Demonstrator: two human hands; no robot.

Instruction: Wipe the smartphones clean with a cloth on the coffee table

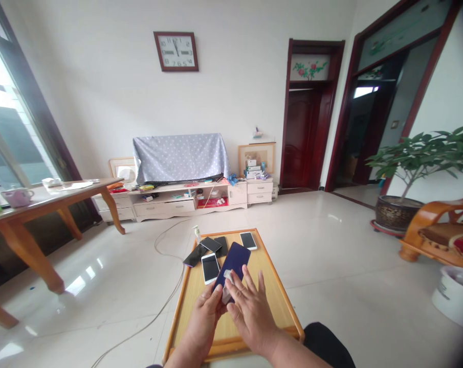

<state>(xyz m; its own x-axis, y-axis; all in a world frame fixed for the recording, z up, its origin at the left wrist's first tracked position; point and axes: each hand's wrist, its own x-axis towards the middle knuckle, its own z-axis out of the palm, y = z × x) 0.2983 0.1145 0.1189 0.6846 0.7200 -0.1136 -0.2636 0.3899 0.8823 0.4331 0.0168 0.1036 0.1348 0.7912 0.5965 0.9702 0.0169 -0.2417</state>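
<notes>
My left hand holds a dark blue smartphone upright by its lower end, with its back facing me. My right hand is pressed against the phone's lower part, pinching a crumpled white cloth against it. Both hands are above a low wooden table with an orange rim. On it lie a white-faced phone close to my left hand, another white-faced phone, and several dark phones in a loose group. A small pump bottle stands at the far left corner.
A thin cable curves across the tiled floor left of the low table. A long wooden table stands at the left, a potted plant and wooden chair at the right, and a cloth-draped cabinet ahead.
</notes>
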